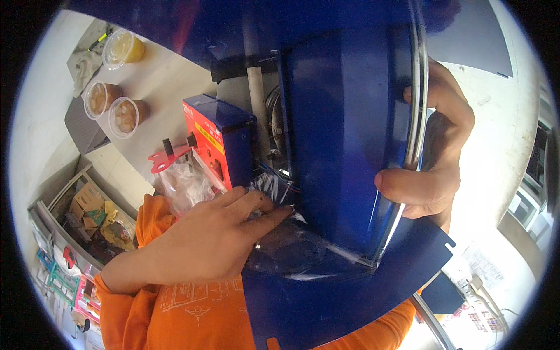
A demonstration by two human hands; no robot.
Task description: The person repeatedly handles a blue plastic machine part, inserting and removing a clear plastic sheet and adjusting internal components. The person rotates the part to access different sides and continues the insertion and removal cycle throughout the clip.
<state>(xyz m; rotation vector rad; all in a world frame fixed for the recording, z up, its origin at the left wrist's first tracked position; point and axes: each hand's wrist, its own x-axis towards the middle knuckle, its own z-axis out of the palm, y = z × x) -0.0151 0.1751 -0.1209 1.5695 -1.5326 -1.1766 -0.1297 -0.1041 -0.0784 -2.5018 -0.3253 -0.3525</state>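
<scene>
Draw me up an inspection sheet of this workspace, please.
Surface: pale tabletop, three cups standing on it.
Job's things: blue panel with a metal rim; clear film near its lower end.
Clutter: crumpled clear plastic beside the red-and-blue box.
Hands: left hand at the film, grip unclear; right hand clasps the panel's rimmed edge.
Cables: dark loop behind the panel, possibly a cable.
Surroundings: cardboard at far left.

Creased clear film (297, 248) — beside blue panel (344, 146)
</scene>
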